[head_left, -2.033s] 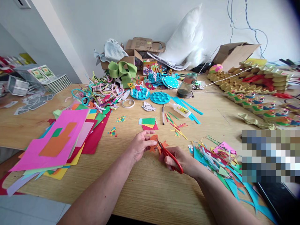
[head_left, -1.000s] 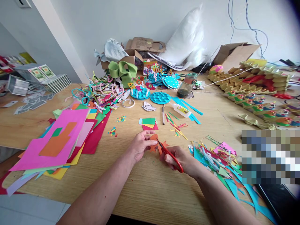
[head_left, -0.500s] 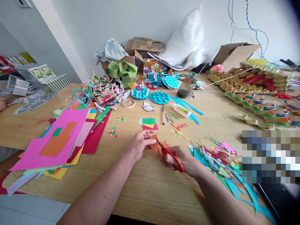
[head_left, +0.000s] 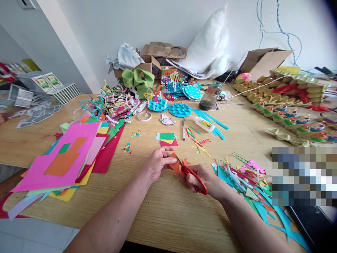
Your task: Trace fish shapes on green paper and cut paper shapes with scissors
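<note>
Between thumb and fingers, my left hand (head_left: 158, 163) pinches a small piece of orange paper (head_left: 176, 166) with a jagged outline. My right hand (head_left: 201, 177) is closed around the red handles of a pair of scissors (head_left: 196, 181). Their dark blades lie at the orange paper, just right of my left thumb. Part of the paper is hidden behind the blades and the right fingers. Beyond my left hand lies a small stack of green, yellow and red paper pieces (head_left: 166, 136). A pen (head_left: 183, 130) and a white fish cutout (head_left: 167, 119) rest farther back.
Coloured sheets (head_left: 86, 151) are piled at left, paper scraps (head_left: 247, 182) at right. A glue bottle (head_left: 204, 124), blue round pieces (head_left: 180, 109), tape roll (head_left: 144, 116) and glass jar (head_left: 210, 96) stand or lie farther back. Egg trays (head_left: 286, 88) fill the far right.
The scissors and my right hand have shifted very slightly right and down. The orange paper has turned a little at the blades. My left hand stays in place.
</note>
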A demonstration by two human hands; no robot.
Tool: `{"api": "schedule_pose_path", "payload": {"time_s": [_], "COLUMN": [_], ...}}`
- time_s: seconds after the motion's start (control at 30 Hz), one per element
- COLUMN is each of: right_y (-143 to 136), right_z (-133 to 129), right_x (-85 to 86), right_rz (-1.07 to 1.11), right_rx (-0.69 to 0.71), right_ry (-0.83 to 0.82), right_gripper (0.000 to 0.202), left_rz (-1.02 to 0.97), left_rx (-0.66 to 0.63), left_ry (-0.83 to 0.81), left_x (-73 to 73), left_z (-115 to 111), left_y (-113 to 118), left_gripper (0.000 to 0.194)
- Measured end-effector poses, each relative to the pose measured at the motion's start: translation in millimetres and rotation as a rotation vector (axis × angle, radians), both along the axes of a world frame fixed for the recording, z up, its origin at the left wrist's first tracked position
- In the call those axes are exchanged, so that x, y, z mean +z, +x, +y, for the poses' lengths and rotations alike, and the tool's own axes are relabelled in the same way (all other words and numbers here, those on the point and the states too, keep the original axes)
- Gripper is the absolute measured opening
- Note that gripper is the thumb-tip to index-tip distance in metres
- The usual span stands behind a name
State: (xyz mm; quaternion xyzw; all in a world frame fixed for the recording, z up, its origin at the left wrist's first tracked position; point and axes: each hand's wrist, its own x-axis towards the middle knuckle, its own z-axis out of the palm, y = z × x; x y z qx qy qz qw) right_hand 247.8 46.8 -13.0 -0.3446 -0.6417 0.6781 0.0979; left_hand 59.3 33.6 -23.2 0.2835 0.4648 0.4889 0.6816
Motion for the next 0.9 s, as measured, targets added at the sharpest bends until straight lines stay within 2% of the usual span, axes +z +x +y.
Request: {"api": "schedule_pose_path", "payload": {"time_s": [0.9], "right_y": [-1.0], "right_z": [0.1], "right_x": [-1.6], "right_rz": [-0.006], "right_rx": [-0.020], "right_ry": [0.007], "right_gripper": [0.069], "left_rz": [-0.016], "left_rx": [0.018], "left_ry": [-0.010], "left_x": [0.3], "left_z": [0.6], "left_y": [0.4], "left_gripper": [0.055]}}
